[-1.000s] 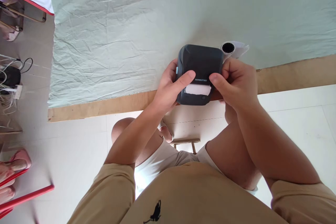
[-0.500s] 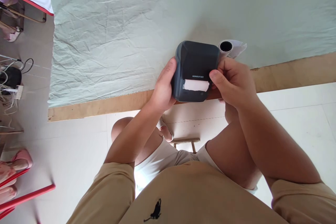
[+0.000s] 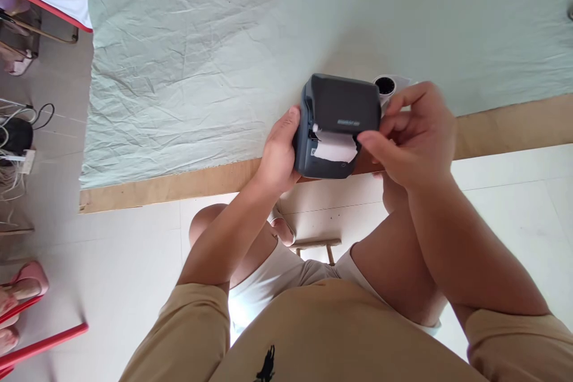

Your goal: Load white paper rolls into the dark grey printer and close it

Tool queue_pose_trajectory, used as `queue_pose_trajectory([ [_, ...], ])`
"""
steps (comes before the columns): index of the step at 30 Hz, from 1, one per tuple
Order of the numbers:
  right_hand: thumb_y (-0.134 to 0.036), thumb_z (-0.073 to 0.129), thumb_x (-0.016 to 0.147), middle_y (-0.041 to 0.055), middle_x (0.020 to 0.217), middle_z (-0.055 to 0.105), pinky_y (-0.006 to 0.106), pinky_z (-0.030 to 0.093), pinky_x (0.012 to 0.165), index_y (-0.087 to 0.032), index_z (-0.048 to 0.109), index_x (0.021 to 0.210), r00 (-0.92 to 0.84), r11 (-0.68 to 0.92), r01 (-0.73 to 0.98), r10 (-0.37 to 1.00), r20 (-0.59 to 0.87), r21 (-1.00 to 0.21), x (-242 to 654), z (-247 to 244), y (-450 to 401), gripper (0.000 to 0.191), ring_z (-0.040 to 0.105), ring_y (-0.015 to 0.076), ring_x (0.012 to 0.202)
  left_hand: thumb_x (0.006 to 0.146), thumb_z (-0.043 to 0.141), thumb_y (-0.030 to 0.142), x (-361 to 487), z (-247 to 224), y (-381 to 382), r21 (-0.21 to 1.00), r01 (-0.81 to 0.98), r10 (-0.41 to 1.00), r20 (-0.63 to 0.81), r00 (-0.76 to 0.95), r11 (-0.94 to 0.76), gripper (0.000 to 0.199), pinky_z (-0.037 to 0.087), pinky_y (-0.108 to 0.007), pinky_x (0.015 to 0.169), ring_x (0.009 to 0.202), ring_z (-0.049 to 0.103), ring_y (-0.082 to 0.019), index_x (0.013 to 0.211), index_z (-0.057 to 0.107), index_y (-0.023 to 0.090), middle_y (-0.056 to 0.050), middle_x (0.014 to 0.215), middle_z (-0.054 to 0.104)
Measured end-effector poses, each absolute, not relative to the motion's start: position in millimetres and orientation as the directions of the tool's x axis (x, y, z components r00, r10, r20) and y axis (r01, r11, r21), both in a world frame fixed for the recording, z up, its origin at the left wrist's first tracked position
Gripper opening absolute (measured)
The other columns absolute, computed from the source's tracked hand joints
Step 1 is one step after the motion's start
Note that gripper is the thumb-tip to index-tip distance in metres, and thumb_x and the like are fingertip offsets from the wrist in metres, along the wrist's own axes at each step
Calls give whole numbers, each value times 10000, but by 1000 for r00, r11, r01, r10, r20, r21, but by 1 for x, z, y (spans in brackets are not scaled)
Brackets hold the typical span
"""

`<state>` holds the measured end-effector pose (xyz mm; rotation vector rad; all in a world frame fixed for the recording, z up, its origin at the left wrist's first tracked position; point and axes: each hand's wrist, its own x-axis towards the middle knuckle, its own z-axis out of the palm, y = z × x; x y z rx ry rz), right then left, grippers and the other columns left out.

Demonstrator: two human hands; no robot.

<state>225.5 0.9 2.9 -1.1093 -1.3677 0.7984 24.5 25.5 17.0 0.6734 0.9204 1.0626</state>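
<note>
A dark label printer (image 3: 306, 155) is held over the table's near edge, its lid (image 3: 345, 100) tilted up a little along the front. White label paper (image 3: 336, 148) sticks out from under the lid. My left hand (image 3: 280, 152) is closed around the printer's left side, the thumb along its edge; the other fingers are hidden beneath. On the right, my right hand (image 3: 418, 140) grips the lid's front right corner with thumb and fingertips. Just beyond that hand is a white roll with a black core (image 3: 385, 86), partly covered by the fingers.
A wrinkled pale green cloth (image 3: 197, 59) covers the table, whose bare wooden edge (image 3: 179, 189) runs along the front. Cables (image 3: 18, 137), red metal legs (image 3: 49, 343) and another person's foot (image 3: 29, 280) are at the left. A small wooden stool (image 3: 316, 245) is below.
The printer's lid has gone from closed to slightly raised, showing a gap and more of the paper. My right hand has risen with the lid's corner; my left hand keeps its hold.
</note>
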Motion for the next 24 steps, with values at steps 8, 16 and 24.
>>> queue_pose_trajectory([
  [8, -431, 723, 1110, 4, 887, 742, 366, 528, 622, -317, 650, 1000, 118, 346, 617, 847, 518, -706, 215, 36, 8, 175, 727, 203, 746, 1077, 793, 644, 20, 13, 21, 870, -402, 941, -172, 292, 284, 388, 656, -287, 683, 999, 887, -245, 1076, 787, 257, -11, 920, 811],
  [16, -323, 813, 883, 1, 828, 809, 380, 424, 611, -342, 852, 1238, -242, 326, 825, 942, 234, -462, 224, 59, 14, 358, 650, 237, 695, 1008, 823, 773, 21, 18, 19, 911, -323, 943, -162, 291, 256, 524, 660, -309, 728, 992, 860, -246, 1008, 777, 251, -20, 914, 810],
  [24, -766, 702, 947, 92, 1126, 832, 431, 447, 498, -343, 720, 1158, 178, 134, 166, 970, 164, -977, 265, 48, 18, 473, 620, 222, 597, 1050, 707, 841, 19, 9, 18, 878, -327, 923, -263, 281, 349, 566, 563, -298, 566, 755, 792, -202, 1102, 791, 283, -12, 912, 811],
])
